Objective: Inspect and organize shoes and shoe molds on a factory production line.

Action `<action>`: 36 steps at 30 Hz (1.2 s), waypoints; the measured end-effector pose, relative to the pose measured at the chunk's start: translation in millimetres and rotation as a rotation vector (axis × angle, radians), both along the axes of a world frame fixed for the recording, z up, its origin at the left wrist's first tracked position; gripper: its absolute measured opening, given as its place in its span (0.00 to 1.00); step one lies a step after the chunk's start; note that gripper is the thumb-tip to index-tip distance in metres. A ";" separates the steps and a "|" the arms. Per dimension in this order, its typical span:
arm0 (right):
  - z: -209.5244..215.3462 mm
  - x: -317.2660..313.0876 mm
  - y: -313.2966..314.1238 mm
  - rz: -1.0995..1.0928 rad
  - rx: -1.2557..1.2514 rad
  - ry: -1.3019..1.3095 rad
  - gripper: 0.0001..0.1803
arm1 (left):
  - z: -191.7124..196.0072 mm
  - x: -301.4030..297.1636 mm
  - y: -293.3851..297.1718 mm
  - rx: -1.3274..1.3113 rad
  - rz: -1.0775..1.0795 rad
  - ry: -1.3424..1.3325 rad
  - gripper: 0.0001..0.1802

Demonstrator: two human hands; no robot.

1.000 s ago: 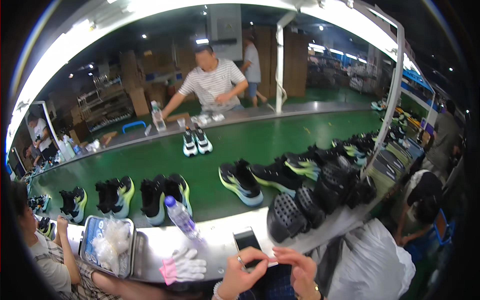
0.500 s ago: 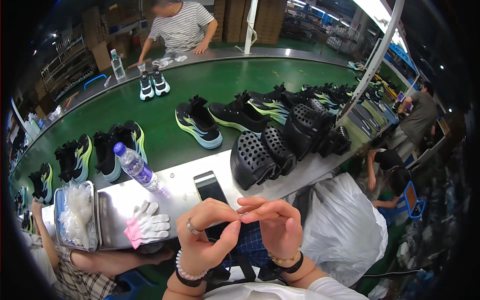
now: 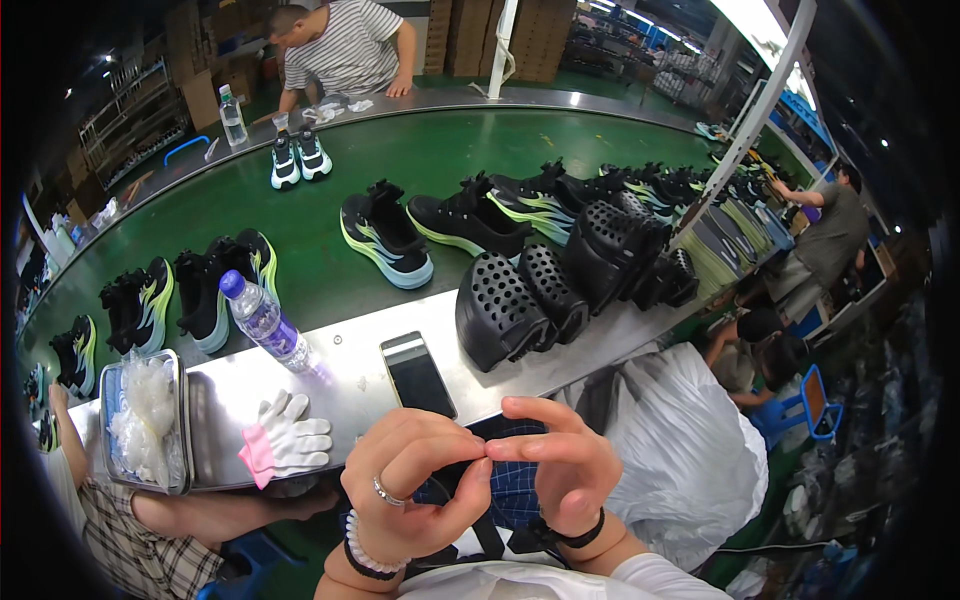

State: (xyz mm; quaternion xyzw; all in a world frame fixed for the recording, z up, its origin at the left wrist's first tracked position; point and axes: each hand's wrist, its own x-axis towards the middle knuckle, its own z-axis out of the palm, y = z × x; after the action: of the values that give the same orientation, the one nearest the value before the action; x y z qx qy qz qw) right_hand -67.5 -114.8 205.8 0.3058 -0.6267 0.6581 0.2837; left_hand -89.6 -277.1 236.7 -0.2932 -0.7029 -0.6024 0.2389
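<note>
My left hand (image 3: pixel 415 490) is closed in a pinch, thumb and index tips meeting at the tip of a stretched finger of my right hand (image 3: pixel 575 470). Anything small between those tips cannot be made out. The right hand's fingers are apart, another one stretched out above. Just beyond the hands a dark-screened phone (image 3: pixel 418 375) lies on the metal ledge (image 3: pixel 350 385). White work gloves with pink cuffs (image 3: pixel 287 440) lie left of it. A purple-capped water bottle (image 3: pixel 265 322) stands behind the gloves.
Black perforated heel-shaped pieces (image 3: pixel 500 305) stand right of the phone. Black sneakers (image 3: pixel 388 238) line the green conveyor (image 3: pixel 330 215). A tray (image 3: pixel 185 420) of crumpled clear plastic sits left; a large white bag (image 3: pixel 680 440) hangs right. Co-workers sit and stand around, one person (image 3: pixel 345 50) opposite.
My hands stay together at the fingertips; the right hand's upper finger has lifted away. The view has shifted slightly. The person opposite leans further left over the shoes.
</note>
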 end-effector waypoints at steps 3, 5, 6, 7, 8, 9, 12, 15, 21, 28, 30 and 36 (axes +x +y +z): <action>6.0 4.5 6.1 -0.166 0.227 0.115 0.27 | 1.6 2.2 -0.5 -0.124 0.111 0.098 0.11; 7.4 5.3 5.4 -0.293 0.359 0.158 0.24 | 2.7 2.8 -2.4 -0.246 0.212 0.200 0.11; 7.7 6.0 4.7 -0.323 0.386 0.155 0.24 | 2.8 2.7 -3.0 -0.256 0.222 0.218 0.11; 5.9 5.4 1.5 -0.317 0.349 0.163 0.25 | 2.8 2.1 -4.2 -0.252 0.210 0.221 0.11; 3.9 4.7 -1.9 -0.330 0.308 0.152 0.25 | 2.6 1.4 -5.5 -0.248 0.196 0.222 0.11; 1.7 3.2 -3.4 -0.330 0.279 0.148 0.26 | 2.1 0.5 -6.6 -0.253 0.173 0.189 0.11; -3.6 2.9 -6.4 -0.302 0.219 0.125 0.27 | 0.1 1.0 -8.5 -0.211 0.148 0.147 0.10; -5.9 2.8 -7.8 -0.294 0.200 0.104 0.27 | -1.9 1.4 -9.6 -0.194 0.152 0.125 0.10; -2.0 8.2 -15.0 -0.104 -0.026 -0.168 0.30 | -4.9 -3.1 -11.9 -0.097 0.111 0.109 0.11; 4.5 6.6 -5.4 0.303 -0.285 -0.474 0.32 | -7.9 -3.0 -11.3 -0.057 0.089 0.050 0.11; 4.9 5.7 -4.7 0.354 -0.321 -0.502 0.32 | -8.8 -2.3 -10.1 -0.031 0.106 0.012 0.11; 5.9 4.5 -7.5 0.329 -0.323 -0.537 0.32 | -11.0 -3.1 -9.8 0.002 0.110 0.043 0.12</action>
State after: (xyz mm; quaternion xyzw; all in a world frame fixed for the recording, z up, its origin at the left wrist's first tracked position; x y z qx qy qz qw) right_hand -63.1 -122.3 211.7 0.1700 -0.5092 0.8425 0.0437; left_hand -92.7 -286.9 225.8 -0.2667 -0.7123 -0.5825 0.2867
